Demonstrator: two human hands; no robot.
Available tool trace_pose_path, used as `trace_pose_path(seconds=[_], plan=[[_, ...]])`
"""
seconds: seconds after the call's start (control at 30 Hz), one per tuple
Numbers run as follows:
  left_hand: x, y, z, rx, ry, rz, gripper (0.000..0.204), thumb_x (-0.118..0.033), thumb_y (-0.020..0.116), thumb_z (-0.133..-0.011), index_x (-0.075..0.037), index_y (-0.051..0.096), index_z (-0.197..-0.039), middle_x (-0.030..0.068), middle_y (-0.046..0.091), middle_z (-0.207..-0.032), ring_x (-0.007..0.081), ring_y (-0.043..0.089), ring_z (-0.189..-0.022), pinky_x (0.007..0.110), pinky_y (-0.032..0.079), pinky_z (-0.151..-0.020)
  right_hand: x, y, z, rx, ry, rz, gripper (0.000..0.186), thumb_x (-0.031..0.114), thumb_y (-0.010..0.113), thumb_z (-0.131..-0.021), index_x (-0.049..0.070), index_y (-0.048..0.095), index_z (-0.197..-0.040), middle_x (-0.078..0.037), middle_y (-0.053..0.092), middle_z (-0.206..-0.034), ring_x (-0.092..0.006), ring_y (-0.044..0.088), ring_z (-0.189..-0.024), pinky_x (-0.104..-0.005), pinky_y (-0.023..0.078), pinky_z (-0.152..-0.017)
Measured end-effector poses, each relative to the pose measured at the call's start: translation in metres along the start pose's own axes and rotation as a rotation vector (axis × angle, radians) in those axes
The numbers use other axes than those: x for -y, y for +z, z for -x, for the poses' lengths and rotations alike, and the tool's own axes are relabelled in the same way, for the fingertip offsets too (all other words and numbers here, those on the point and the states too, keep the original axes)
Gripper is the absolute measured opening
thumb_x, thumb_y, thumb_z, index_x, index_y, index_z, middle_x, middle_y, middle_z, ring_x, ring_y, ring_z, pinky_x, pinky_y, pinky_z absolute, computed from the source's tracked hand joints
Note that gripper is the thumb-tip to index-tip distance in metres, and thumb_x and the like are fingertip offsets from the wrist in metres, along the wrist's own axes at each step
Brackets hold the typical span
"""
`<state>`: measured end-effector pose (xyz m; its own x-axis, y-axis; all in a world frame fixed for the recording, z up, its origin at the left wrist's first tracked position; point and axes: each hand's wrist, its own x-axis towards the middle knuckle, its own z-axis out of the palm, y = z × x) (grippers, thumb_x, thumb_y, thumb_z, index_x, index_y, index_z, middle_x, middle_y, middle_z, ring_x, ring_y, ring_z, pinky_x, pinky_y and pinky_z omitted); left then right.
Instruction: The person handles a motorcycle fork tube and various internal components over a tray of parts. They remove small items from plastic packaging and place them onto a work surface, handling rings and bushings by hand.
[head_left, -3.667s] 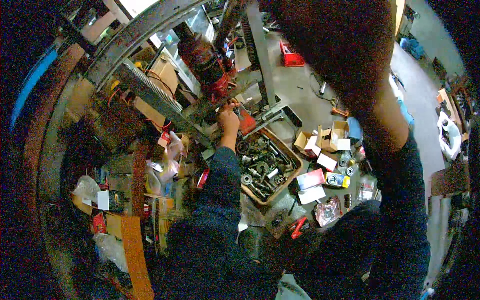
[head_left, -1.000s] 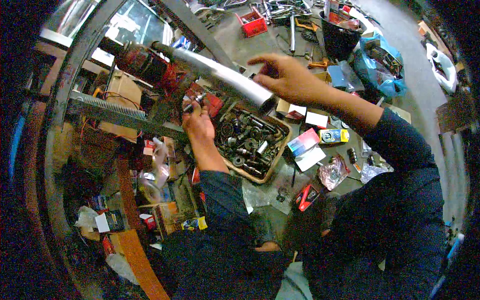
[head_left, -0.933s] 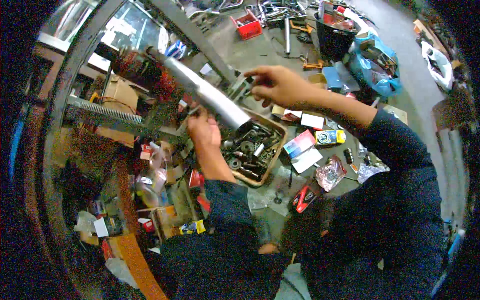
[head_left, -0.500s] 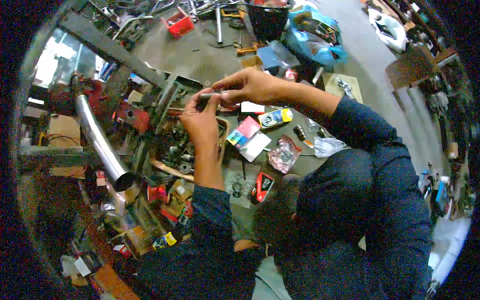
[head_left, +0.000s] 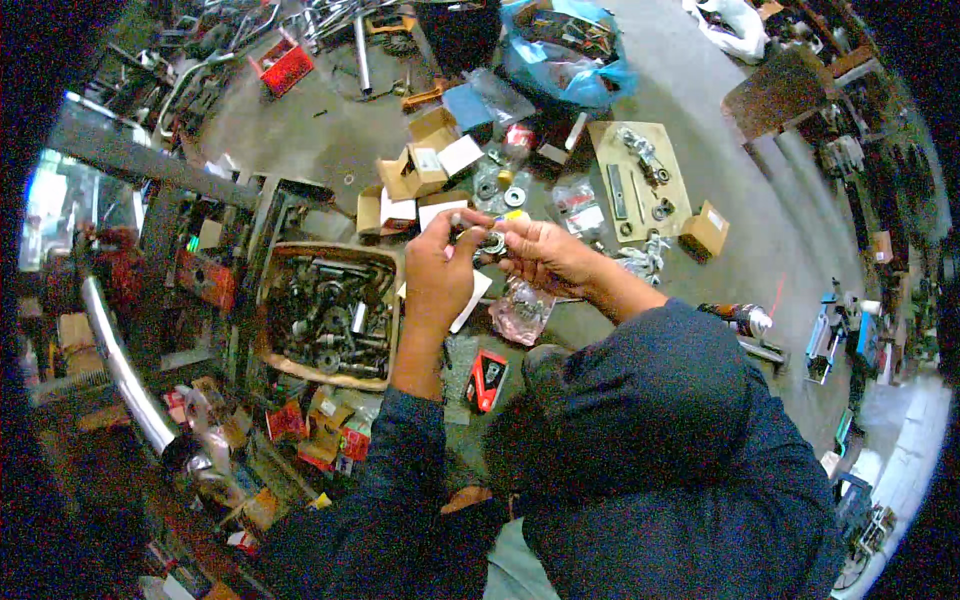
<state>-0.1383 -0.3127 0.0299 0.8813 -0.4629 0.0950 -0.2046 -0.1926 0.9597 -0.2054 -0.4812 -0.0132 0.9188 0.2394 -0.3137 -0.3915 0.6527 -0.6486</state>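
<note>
My left hand [head_left: 440, 270] and my right hand [head_left: 550, 260] meet in front of me, closed around a small ring-shaped metal part [head_left: 492, 243]. Thumbs and fingertips pinch it from both sides, covering much of it. A pale rounded end [head_left: 458, 221] shows at my left fingers; whether it belongs to the same part I cannot tell. Below the hands lie a clear plastic bag with a pinkish content [head_left: 522, 312] and a red and black box [head_left: 487, 381]. A worn tray [head_left: 395, 290] full of greasy metal parts stands left of my left hand.
Open cardboard boxes [head_left: 413, 172] stand beyond my hands. To the right, a tan board [head_left: 632, 225] carries metal parts, with a small carton [head_left: 704, 231] beside it. A blue plastic bag [head_left: 575, 95] and a red bin [head_left: 283, 68] are farther off. A shiny pipe [head_left: 125, 365] juts up at left.
The view has shifted, and the floor items now sit farther left. My right hand has come down beside my left and bends inward. The held part now shows its round side.
</note>
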Motion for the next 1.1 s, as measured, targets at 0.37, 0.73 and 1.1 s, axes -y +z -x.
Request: trace_pose_path(seconds=[0.37, 0.73, 1.1], plan=[[0.011, -0.006, -0.002, 0.145, 0.124, -0.086, 0.034, -0.008, 0.072, -0.077, -0.004, 0.048, -0.1, 0.009, 0.062, -0.096, 0.0173, 0.057, -0.078, 0.031, 0.049, -0.066, -0.007, -0.008, -0.001, -0.002, 0.02, -0.132, 0.039, 0.015, 0.055, -0.093, -0.002, 0.046, -0.127, -0.011, 0.057, -0.121, -0.0212, 0.057, -0.111, -0.0316, 0.047, -0.098], [0.031, 0.001, -0.003, 0.104, 0.093, -0.185, 0.021, -0.006, 0.068, -0.079, -0.002, 0.051, -0.091, 0.0103, 0.063, -0.083, 0.0231, 0.061, -0.074, 0.031, 0.05, -0.066, 0.004, -0.003, 0.004, 0.001, 0.012, -0.175, 0.039, 0.018, 0.045, -0.098, -0.01, 0.046, -0.125, -0.019, 0.054, -0.124, -0.0271, 0.056, -0.114, -0.0348, 0.045, -0.102], [0.084, 0.014, 0.001, 0.083, -0.16, 0.454, 0.014, -0.006, 0.053, -0.094, -0.009, 0.039, -0.091, 0.0041, 0.054, -0.095, 0.0101, 0.05, -0.08, 0.025, 0.045, -0.071, 0.002, 0.004, 0.007, -0.073, 0.047, -0.188, 0.039, 0.016, 0.05, -0.096, -0.014, 0.048, -0.12, -0.023, 0.052, -0.125, -0.0328, 0.056, -0.113, -0.0354, 0.048, -0.1]])
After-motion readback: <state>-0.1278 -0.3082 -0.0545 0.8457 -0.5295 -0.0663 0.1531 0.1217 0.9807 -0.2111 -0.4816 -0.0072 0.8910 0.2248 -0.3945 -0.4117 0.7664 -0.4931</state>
